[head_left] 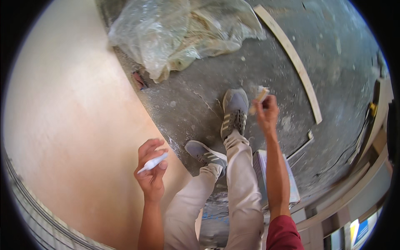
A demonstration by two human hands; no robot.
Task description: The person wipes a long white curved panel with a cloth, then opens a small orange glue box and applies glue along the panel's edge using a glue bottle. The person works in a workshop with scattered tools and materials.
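My left hand (149, 177) is closed around a small white tube with a pointed nozzle (155, 161), held above the pale wooden board (79, 125). The nozzle points toward the lower left. Farther forward on the right, my right hand (269, 116) pinches a small pale-yellow and white piece (262, 94) between thumb and fingers. That piece is blurred, so its kind does not show. It hangs over the grey floor, just right of my forward shoe (235, 109).
Crumpled clear plastic sheeting (179, 33) lies on the concrete floor (196, 96). A long wooden strip (293, 58) runs along the right. Beside my right leg is a flat box-like thing (293, 183), partly behind my forearm. Wooden framing (354, 189) stands at the lower right.
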